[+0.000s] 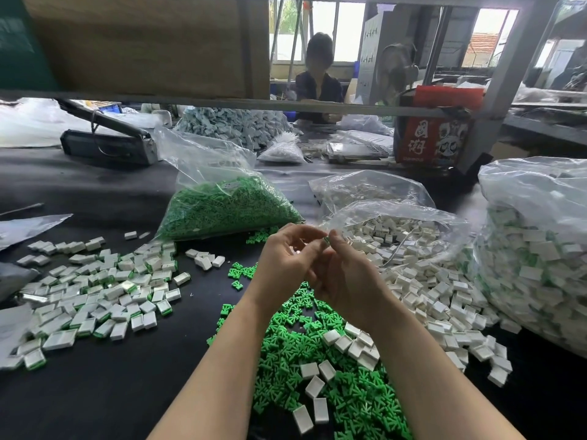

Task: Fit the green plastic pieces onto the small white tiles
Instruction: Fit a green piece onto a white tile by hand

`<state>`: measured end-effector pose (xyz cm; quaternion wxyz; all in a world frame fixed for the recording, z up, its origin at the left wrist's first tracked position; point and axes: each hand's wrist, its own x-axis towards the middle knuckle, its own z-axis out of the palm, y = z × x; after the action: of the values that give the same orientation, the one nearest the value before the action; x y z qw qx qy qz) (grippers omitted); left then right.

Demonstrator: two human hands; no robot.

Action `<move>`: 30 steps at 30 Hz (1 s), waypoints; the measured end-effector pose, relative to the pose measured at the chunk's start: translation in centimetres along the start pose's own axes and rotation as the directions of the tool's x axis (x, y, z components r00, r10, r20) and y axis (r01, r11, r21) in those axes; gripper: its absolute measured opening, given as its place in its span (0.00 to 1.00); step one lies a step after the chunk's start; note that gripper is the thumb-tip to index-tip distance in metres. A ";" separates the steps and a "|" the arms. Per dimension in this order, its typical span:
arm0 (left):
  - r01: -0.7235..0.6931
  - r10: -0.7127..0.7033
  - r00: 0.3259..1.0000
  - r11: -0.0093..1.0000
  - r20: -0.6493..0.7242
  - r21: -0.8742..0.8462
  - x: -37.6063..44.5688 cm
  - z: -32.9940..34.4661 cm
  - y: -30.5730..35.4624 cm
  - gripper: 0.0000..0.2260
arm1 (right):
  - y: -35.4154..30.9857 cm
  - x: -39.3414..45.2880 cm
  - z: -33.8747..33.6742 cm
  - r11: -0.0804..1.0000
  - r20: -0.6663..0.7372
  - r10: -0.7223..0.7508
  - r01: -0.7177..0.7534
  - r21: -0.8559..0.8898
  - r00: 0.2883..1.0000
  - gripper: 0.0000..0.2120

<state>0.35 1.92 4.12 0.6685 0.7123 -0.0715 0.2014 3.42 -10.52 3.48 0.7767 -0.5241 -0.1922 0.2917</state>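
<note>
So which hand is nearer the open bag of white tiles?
Right. The right hand is beside the bag's near edge, almost touching the plastic; the left hand is further off, on the right hand's far side.

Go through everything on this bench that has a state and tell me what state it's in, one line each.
left hand: raised, fingers curled.
right hand: pinches a small green piece.
bag of green pieces: open, spilling.
bag of white tiles: open, tiles spilling out.
fitted tiles: loose spread at left.
loose green pieces: heaped under the arms.
big bag at right: full.
</note>
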 end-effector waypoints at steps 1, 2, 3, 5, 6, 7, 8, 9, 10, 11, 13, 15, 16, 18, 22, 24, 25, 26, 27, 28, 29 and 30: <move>0.021 -0.021 1.000 1.000 0.005 -0.015 -0.1 0.1 0.0 0.06 | 0.0 0.0 0.0 1.000 0.011 -0.014 0.014 0.020 1.000 0.23; 0.036 -0.036 0.999 0.999 0.006 -0.033 -0.1 0.2 0.1 0.06 | 0.0 0.0 0.0 0.999 0.018 -0.028 0.027 0.034 0.999 0.23; 0.048 -0.047 0.999 0.997 0.005 -0.052 -0.1 0.3 0.1 0.06 | 0.0 0.0 0.1 0.999 0.024 -0.038 0.037 0.037 0.999 0.23; 0.069 -0.070 0.998 0.994 -0.007 -0.081 -0.2 0.6 0.2 0.07 | 0.0 0.0 0.1 0.998 0.034 -0.057 0.056 0.013 0.998 0.22; 0.083 -0.085 0.996 0.992 -0.018 -0.092 -0.1 0.7 0.2 0.07 | 0.0 0.0 0.2 0.998 0.034 -0.066 0.066 -0.006 0.997 0.21; 0.097 -0.100 0.995 0.990 -0.029 -0.104 -0.1 0.8 0.1 0.08 | 0.0 -0.1 0.3 0.997 0.030 -0.073 0.074 -0.022 0.997 0.20; 0.108 -0.113 0.993 0.987 -0.039 -0.116 -0.1 0.9 0.1 0.07 | 0.0 -0.1 0.4 0.996 0.024 -0.078 0.079 -0.030 0.997 0.19; 0.117 -0.124 0.991 0.985 -0.047 -0.127 0.0 1.1 0.0 0.07 | 0.0 -0.1 0.4 0.996 0.017 -0.081 0.082 -0.033 0.997 0.19; 0.123 -0.131 0.990 0.983 -0.056 -0.136 0.0 1.2 0.0 0.07 | -0.1 -0.1 0.5 0.996 0.015 -0.085 0.085 -0.033 0.996 0.19; 0.127 -0.137 0.988 0.982 -0.065 -0.139 0.1 1.3 0.0 0.06 | -0.1 -0.1 0.6 0.995 0.013 -0.089 0.089 -0.034 0.996 0.19; 0.133 -0.145 0.986 0.981 -0.082 -0.140 0.1 1.6 -0.2 0.05 | -0.1 -0.1 0.6 0.994 0.014 -0.095 0.096 -0.042 0.995 0.20; 0.134 -0.147 0.985 0.981 -0.090 -0.137 0.1 1.6 -0.3 0.06 | 0.0 -0.2 0.6 0.994 0.018 -0.098 0.098 -0.044 0.995 0.19; 0.134 -0.148 0.985 0.982 -0.094 -0.136 0.1 1.6 -0.3 0.07 | 0.0 -0.2 0.6 0.994 0.019 -0.097 0.098 -0.041 0.995 0.19; 0.136 -0.151 0.984 0.980 -0.099 -0.143 0.1 1.6 -0.3 0.09 | -0.1 -0.2 0.5 0.995 0.018 -0.094 0.095 -0.041 0.995 0.18; 0.164 -0.184 0.981 0.957 -0.062 -0.240 0.1 1.6 0.0 0.07 | -0.3 -0.2 0.4 0.995 0.034 -0.086 0.087 -0.052 0.996 0.19; 0.181 -0.197 0.980 0.937 -0.023 -0.300 0.1 1.4 0.0 0.08 | -0.3 -0.2 0.2 0.996 0.053 -0.081 0.083 -0.018 0.995 0.18; 0.186 -0.199 0.980 0.932 -0.010 -0.312 0.1 1.3 0.0 0.08 | -0.3 -0.2 0.2 0.997 0.059 -0.079 0.080 -0.007 0.995 0.18; 0.189 -0.201 0.980 0.931 -0.005 -0.312 0.1 1.3 0.1 0.07 | -0.2 -0.2 0.2 0.997 0.063 -0.077 0.077 -0.001 0.995 0.18; 0.191 -0.202 0.979 0.932 -0.005 -0.307 0.1 1.3 0.1 0.07 | -0.2 -0.2 0.1 0.997 0.063 -0.075 0.075 -0.001 0.995 0.18; 0.192 -0.204 0.979 0.934 -0.010 -0.301 0.1 1.3 0.2 0.07 | -0.1 -0.2 0.1 0.997 0.064 -0.074 0.075 -0.006 0.995 0.18; 0.192 -0.205 0.979 0.936 -0.016 -0.295 0.1 1.3 0.2 0.07 | -0.1 -0.2 0.1 0.997 0.063 -0.074 0.075 -0.017 0.995 0.19; 0.192 -0.207 0.978 0.939 -0.023 -0.287 0.0 1.4 0.3 0.07 | -0.1 -0.1 0.2 0.997 0.063 -0.074 0.076 -0.033 0.995 0.20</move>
<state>0.53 0.54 4.39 0.7821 0.6074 -0.0094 0.1389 3.22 -10.50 3.65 0.7715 -0.5208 -0.2409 0.2748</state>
